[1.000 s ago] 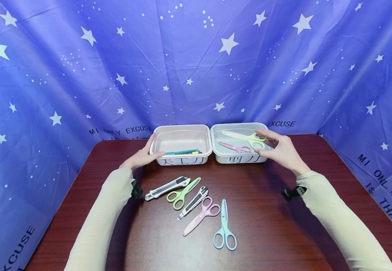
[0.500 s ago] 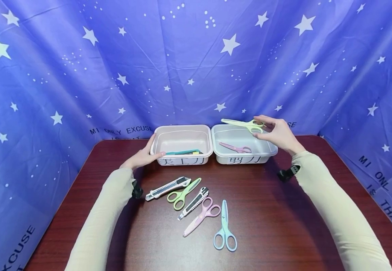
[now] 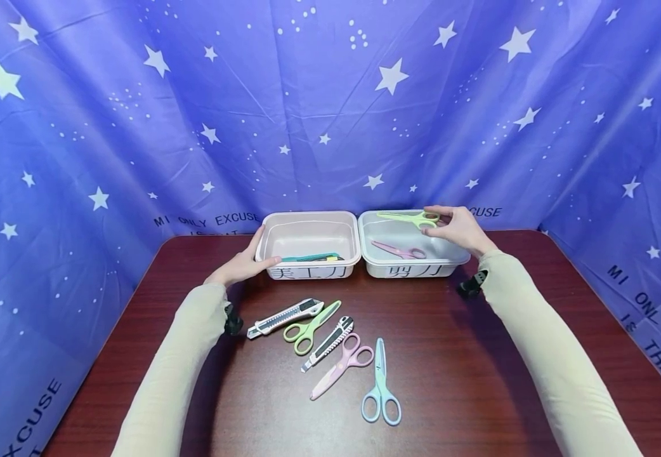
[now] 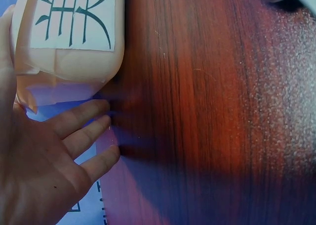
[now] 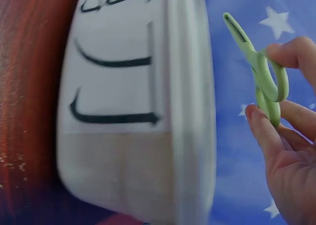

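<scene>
My right hand [image 3: 458,227] pinches light green scissors [image 3: 416,219] by their handle loops, above the back part of the right-hand bin [image 3: 416,262]. Their blades point left. The right wrist view has these green scissors [image 5: 266,79] higher than the bin's rim, thumb and fingertips at the loops. Inside that bin lie small pink scissors [image 3: 397,250]. My left hand [image 3: 243,261] rests on the left end of the other bin [image 3: 313,263], thumb over the front rim. In the left wrist view several fingers [image 4: 81,131] extend nearly straight beside this bin.
A teal cutter [image 3: 310,258] lies in the left-hand bin. On the brown table [image 3: 439,381] are two utility knives, one white and grey [image 3: 285,318] and one smaller [image 3: 327,343], plus green scissors [image 3: 311,328], pink scissors [image 3: 343,365] and blue scissors [image 3: 380,384]. A starry blue curtain [image 3: 319,95] stands behind.
My right hand has raised the light green scissors from inside the right-hand bin, then lowered them slightly toward its back rim. The left hand stays at its bin.
</scene>
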Demonstrator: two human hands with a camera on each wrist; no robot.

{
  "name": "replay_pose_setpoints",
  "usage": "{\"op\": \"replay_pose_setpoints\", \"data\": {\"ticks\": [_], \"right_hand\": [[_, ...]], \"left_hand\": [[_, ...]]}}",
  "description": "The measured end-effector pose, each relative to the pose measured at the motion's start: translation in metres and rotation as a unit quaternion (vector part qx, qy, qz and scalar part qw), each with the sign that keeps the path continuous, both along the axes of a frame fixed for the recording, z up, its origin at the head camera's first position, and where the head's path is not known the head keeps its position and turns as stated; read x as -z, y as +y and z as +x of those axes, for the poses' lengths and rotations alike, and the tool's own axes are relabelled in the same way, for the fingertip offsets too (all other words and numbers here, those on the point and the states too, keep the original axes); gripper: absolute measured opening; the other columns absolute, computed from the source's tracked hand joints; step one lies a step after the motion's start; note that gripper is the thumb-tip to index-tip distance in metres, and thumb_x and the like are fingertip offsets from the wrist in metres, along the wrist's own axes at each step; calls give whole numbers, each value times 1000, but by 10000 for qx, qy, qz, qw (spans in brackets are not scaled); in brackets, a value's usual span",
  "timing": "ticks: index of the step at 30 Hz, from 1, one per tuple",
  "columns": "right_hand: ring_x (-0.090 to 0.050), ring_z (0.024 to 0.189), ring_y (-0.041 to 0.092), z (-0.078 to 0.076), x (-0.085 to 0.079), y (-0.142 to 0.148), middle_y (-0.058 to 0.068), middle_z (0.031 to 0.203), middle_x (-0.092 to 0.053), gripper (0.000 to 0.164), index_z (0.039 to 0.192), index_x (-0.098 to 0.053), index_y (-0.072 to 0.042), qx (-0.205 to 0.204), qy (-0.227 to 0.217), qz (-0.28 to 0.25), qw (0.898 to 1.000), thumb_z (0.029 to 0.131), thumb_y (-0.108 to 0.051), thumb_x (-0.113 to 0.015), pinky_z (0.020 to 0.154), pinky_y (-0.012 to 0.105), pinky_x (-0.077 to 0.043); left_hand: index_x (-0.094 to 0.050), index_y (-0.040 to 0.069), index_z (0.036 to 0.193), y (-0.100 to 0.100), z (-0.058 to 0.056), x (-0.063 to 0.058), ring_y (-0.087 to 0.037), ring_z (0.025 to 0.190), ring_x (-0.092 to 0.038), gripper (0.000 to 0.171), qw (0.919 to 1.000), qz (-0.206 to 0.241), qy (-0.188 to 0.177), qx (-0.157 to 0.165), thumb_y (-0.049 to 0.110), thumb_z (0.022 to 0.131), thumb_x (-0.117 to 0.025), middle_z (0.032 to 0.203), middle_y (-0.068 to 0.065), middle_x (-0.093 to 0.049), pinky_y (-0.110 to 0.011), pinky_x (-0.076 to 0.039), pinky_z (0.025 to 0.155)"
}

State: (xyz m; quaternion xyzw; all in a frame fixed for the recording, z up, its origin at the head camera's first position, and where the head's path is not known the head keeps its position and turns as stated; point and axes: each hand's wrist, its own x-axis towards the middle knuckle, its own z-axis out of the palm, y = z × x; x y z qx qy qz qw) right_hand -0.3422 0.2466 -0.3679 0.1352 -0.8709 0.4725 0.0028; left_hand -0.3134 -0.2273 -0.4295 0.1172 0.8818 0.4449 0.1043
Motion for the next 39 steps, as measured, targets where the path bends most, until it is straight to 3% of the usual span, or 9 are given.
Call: {"op": "replay_pose_setpoints", "data": {"ticks": [7,13,22,31,39], "right_hand": [[-54,87,18,-9,25,6,14,111,-59,60,123,-53,-2,192,74,550,9983,72,-22,-76,68,17,-41],[-53,81,19,-12,33,8,16,106,-61,57,121,-54,1,314,194,994,9944,73,-20,-74,66,22,-39],[-48,91,27,-16,36,5,22,110,-55,56,124,-48,7,0,-41,1206,9927,76,-14,-69,76,36,-38],[-40,113,38,-17,36,4,25,128,-42,59,129,-42,5,-467,-244,1245,9908,79,-14,-67,93,48,-30],[-39,114,42,-9,27,5,21,125,-45,45,121,-51,3,-449,5,1087,9931,82,-13,-65,94,47,-30]], "left_hand": [[11,32,142,1,0,0,-25,127,-21,97,9999,-138,-53,-13,53,78,-60,145,-13,-13,-46,-20,100],[10,32,142,2,1,0,-23,128,-18,98,9999,-132,-69,-38,54,77,-60,146,-10,-10,-44,-19,101],[10,34,141,2,2,-1,-23,128,-19,97,9998,-119,-131,-100,54,77,-60,146,-10,-10,-45,-20,100],[10,34,141,1,0,1,-26,127,-21,98,9997,-133,-165,-123,56,76,-60,147,-10,-9,-47,-20,100],[11,35,141,-1,-1,0,-26,128,-18,98,9998,-94,-170,-87,56,76,-60,147,-10,-8,-47,-19,100]]}}
